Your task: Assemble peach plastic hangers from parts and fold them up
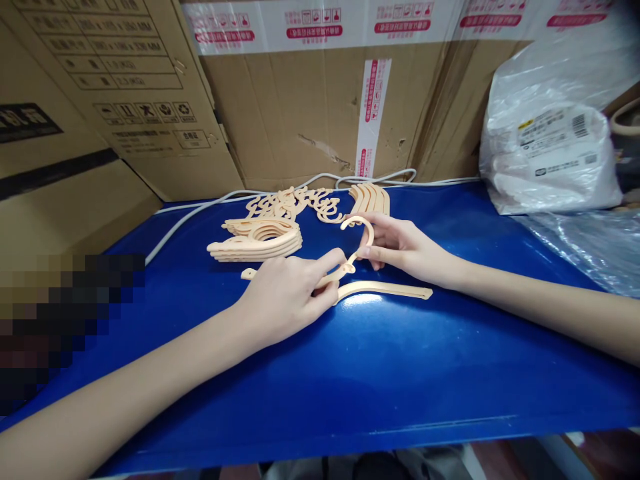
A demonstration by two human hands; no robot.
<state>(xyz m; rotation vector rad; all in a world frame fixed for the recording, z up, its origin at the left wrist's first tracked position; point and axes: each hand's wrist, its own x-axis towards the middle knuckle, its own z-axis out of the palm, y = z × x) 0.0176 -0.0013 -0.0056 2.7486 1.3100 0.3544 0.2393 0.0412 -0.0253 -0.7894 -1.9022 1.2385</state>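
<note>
Cream-coloured and curved, a hook (371, 233) sits pinched between the thumb and fingers of the right hand (405, 250). The left hand (293, 290) is closed around a slim bar (334, 276), whose right end meets the foot of the hook (whether the two are locked together, I cannot tell). Just beside the left hand's fingers, a loose curved bar (385, 287) lies on the blue table (410, 380), too close to say if they touch. Beyond the left hand is a stack of similar bars (255, 251), with a heap of hooks (287, 200) behind it and a row of bars (370, 199) to the right. Along the back runs a white cable (175, 230), before a taped carton (300, 93); at the far right rests a plastic-wrapped parcel (550, 157).
</note>
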